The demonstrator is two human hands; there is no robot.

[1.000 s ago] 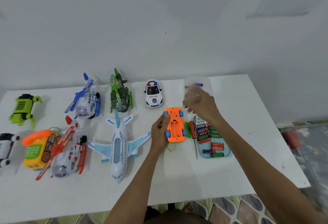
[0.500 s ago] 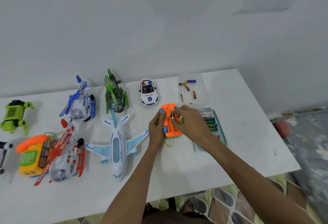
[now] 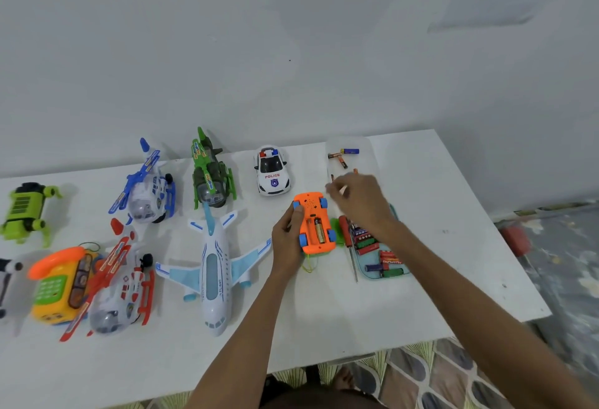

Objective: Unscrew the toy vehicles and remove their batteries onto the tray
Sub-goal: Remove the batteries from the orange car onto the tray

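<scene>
An orange toy car (image 3: pixel 311 211) lies upside down on the white table with its battery bay open. One battery (image 3: pixel 319 230) sits in the bay. My left hand (image 3: pixel 287 240) grips the car's left side. My right hand (image 3: pixel 359 202) hovers just behind and right of the car, fingers pinching a small pale thing that looks like a battery, though it is blurred. Beyond it is a clear tray (image 3: pixel 369 149) with a few loose batteries. A teal tray (image 3: pixel 372 275) holding several batteries lies under my right wrist. Beside it is a red-handled screwdriver (image 3: pixel 345 230).
A police car (image 3: pixel 271 170), a white airplane (image 3: pixel 212 266), and green (image 3: pixel 210 175), blue (image 3: pixel 147 188) and red (image 3: pixel 120 288) helicopters fill the left half. A toy phone (image 3: pixel 58 282) and a green robot (image 3: pixel 26 211) are at far left. The table's right edge is near the trays.
My right hand has left the car's battery bay and risen back and right toward the clear tray. The bay now shows one battery. My left hand keeps its grip on the car.
</scene>
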